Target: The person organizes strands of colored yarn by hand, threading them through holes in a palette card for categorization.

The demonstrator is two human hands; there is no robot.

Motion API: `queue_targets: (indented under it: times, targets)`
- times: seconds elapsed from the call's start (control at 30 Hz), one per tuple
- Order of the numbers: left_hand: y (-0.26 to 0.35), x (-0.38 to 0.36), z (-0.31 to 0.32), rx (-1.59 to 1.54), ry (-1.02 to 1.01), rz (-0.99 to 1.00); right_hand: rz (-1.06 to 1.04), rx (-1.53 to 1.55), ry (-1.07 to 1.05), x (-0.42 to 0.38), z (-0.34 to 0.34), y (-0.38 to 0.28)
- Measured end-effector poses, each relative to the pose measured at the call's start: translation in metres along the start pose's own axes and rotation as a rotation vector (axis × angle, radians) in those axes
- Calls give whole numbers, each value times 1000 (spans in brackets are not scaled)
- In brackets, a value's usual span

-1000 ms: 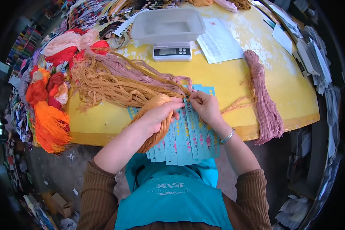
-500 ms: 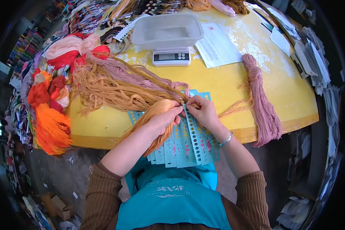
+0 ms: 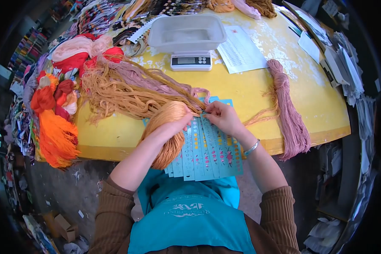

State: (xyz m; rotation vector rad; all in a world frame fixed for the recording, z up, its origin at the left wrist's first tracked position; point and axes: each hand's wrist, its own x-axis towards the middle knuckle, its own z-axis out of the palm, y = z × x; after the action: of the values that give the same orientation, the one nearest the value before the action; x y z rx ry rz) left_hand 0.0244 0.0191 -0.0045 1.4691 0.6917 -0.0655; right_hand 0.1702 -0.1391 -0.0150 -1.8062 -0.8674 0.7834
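My left hand [image 3: 178, 123] is closed around a thick light-orange skein of thread [image 3: 165, 112], which drapes over the wrist and hangs toward the table edge. My right hand [image 3: 224, 118] pinches the top of a blue perforated card [image 3: 213, 144]; the fingertips partly hide the upper hole. A short stretch of orange thread shows between the two hands. Several such cards lie fanned under my hands, overhanging the front edge, with yellow and pink marks beside their holes. Tan thread [image 3: 127, 95] and mauve thread [image 3: 144, 80] run up to the cards' tops.
On the yellow table [image 3: 241, 93], a kitchen scale [image 3: 191, 61] bears a plastic tub [image 3: 186, 34]. A printed sheet [image 3: 243, 48] lies beside it. A mauve skein [image 3: 288, 114] lies right; red and orange skeins [image 3: 57, 135] lie left. Thread bundles [image 3: 93, 19] crowd the back.
My left hand has moved slightly left and away from the right hand. The front card, which showed dark holes, now lies flatter over the others.
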Motion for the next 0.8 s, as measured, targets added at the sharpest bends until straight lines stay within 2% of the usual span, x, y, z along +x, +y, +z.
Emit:
queue_targets:
  times: [0.07, 0.13, 0.2, 0.23, 0.3, 0.33, 0.4, 0.5, 0.63, 0.7, 0.8]
  targets:
    - [-6, 2, -14, -97, -45, 95, 28, -10, -5, 1, 0, -2]
    - [5, -3, -11, -64, -43, 83, 19, -10, -1, 0, 0, -2]
    - [13, -2, -9, -127, -44, -87, 14, -10, 6, 0, 1, -2]
    - [17, -2, -9, -126, -46, -87, 6, -13, 8, 1, 1, -2]
    - [22, -2, -8, -242, -60, -212, 2, -18, 14, 0, 1, 0]
    - [20, -2, -7, -241, -61, -212, -2, -11, 19, 0, 2, 0]
    - [10, -2, -4, -203, -82, -31, -5, -3, 24, 0, 2, -1]
    - [0, 1, -2, -215, -72, 12, 6, -32, 40, -2, 3, -4]
    - [12, -6, 7, -321, -112, -48, -20, -236, 91, -6, 6, -16]
    - [17, -10, 13, -335, -285, -106, -41, -306, 124, -4, 9, -15]
    - [17, -8, 16, -313, -246, -131, 3, -333, 158, 3, 13, -2]
